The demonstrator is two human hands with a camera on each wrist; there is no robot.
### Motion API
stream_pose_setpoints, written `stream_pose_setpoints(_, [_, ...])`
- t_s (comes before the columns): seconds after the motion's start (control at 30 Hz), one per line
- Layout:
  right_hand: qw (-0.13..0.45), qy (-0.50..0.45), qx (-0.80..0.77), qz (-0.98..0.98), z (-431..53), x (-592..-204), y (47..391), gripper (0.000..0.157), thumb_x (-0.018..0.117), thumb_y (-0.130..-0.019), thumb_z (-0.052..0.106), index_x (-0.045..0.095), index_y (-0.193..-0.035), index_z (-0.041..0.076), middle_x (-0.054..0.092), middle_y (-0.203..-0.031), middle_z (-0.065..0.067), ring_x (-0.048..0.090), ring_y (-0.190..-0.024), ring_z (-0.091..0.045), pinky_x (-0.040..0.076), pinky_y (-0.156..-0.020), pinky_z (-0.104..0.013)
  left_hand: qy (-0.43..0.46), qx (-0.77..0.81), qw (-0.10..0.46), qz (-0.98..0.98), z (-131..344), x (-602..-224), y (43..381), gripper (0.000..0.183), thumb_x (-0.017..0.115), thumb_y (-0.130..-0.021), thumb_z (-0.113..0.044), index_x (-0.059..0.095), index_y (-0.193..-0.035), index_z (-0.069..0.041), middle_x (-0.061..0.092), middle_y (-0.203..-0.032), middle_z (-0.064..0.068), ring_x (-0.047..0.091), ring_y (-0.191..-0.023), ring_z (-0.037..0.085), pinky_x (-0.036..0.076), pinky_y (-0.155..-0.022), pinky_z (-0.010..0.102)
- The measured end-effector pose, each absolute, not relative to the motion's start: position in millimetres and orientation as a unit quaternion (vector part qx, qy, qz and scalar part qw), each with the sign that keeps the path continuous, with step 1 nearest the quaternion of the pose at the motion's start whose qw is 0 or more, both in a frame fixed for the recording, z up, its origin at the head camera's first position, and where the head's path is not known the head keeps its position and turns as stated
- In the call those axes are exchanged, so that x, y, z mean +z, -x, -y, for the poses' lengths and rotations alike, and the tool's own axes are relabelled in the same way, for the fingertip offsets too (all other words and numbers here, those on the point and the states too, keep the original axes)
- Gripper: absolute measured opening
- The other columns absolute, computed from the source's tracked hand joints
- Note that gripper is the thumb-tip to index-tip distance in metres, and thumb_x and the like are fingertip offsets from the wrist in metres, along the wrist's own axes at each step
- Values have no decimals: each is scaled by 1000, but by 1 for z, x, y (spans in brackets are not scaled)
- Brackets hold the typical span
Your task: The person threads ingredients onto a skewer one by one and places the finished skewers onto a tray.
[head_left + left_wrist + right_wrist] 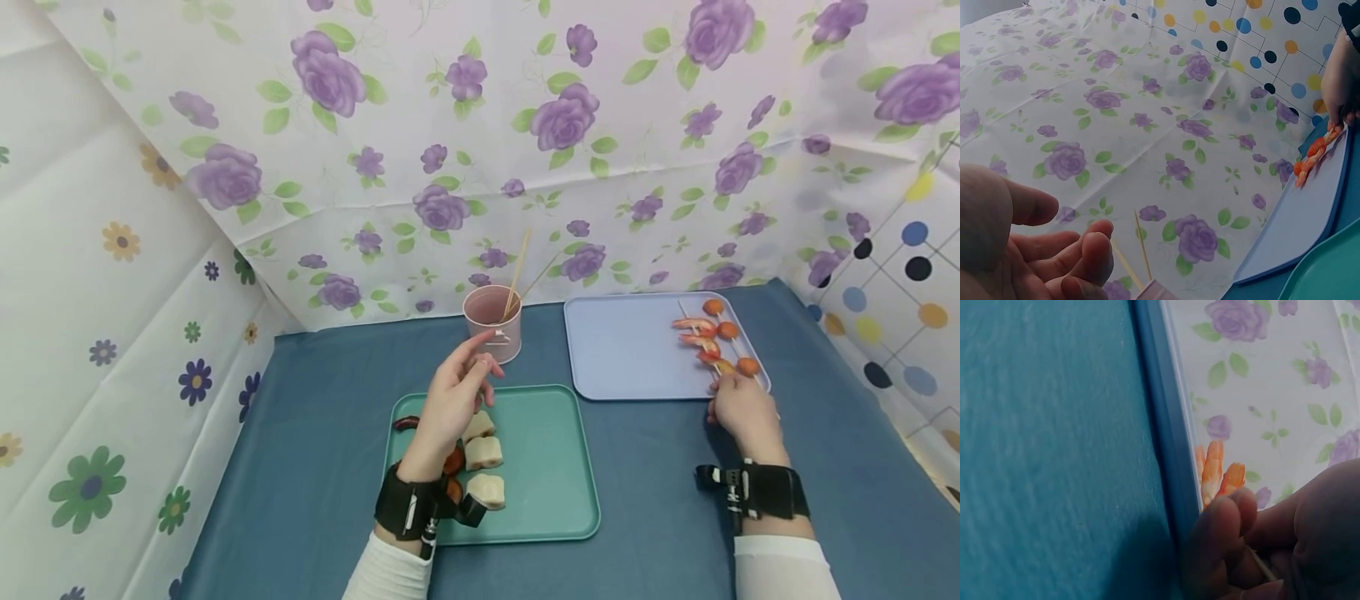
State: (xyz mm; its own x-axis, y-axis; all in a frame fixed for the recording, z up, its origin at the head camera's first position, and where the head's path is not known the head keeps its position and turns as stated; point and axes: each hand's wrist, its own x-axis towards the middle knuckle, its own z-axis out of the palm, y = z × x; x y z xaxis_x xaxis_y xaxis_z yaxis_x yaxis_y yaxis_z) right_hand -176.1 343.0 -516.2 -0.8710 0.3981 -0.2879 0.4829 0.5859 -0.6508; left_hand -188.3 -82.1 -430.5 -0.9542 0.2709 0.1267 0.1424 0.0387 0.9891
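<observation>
My right hand (744, 412) pinches the stick end of a shrimp skewer (699, 333) at the near right edge of the lavender tray (622, 346). In the right wrist view the thin stick (1261, 565) shows between the curled fingers, with orange shrimp (1212, 469) beyond them. Beside it on the tray lies a skewer of orange-brown balls (727, 331). My left hand (453, 392) hovers over the green tray's far left part, its fingers loosely bent and holding nothing. Just beyond its fingertips stands a pink bucket (480, 321) with thin wooden sticks (519, 271) leaning in it.
The green tray (551, 467) carries pale square pieces (483, 452), reddish-brown round pieces (454, 461) and a dark reddish piece (406, 423), partly hidden by the left arm. A blue cloth (322, 433) covers the table. Flowered sheets (480, 167) hang behind, and a dotted one (918, 317) hangs at right.
</observation>
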Motion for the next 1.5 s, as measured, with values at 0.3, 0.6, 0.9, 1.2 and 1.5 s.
stream_pose_setpoints(0.3, [104, -250, -333, -903, -346, -512, 170, 66, 16, -116, 44, 63, -99, 1, 66, -78, -10, 57, -74, -30, 38, -66, -43, -149, 671, 54, -725, 79, -433, 187, 44, 46, -118, -19, 49, -161, -15, 65, -105, 16, 60, -67, 21, 39, -55, 25])
stream_pose_setpoints(0.6, [101, -227, -313, -917, -343, -503, 172, 63, 30, -115, 52, 65, -107, 0, 70, -78, -9, 61, -71, -29, 39, -63, -43, -149, 665, 58, -730, 79, -432, 186, 43, 45, -117, -15, 49, -161, -15, 65, -105, 15, 58, -66, 19, 37, -53, 25])
stream_pose_setpoints(0.9, [135, -228, -309, -913, -346, -488, 163, 78, 31, -114, 59, 54, -140, -11, 73, -82, -10, 69, -81, -30, 44, -73, -47, -158, 661, 51, -732, 83, -432, 187, 44, 46, -118, -20, 48, -161, -14, 65, -105, 17, 60, -67, 20, 38, -52, 25])
stream_pose_setpoints(1.2, [115, -237, -266, -927, -352, -471, 159, 90, 25, -111, 65, 44, -151, -14, 71, -98, -23, 58, -101, -47, 48, -78, -57, -145, 667, 49, -729, 91, -432, 191, 43, 45, -118, -20, 48, -160, -11, 65, -106, 15, 60, -68, 21, 40, -55, 27])
stream_pose_setpoints(1.5, [41, -90, -342, -934, -295, -465, 184, 75, 35, -113, 60, 59, -144, -5, 76, -87, -8, 71, -79, -25, 52, -75, -46, -131, 681, 38, -720, 98, -437, 200, 35, 47, -118, -20, 59, -147, -5, 65, -102, 15, 60, -65, 26, 37, -50, 26])
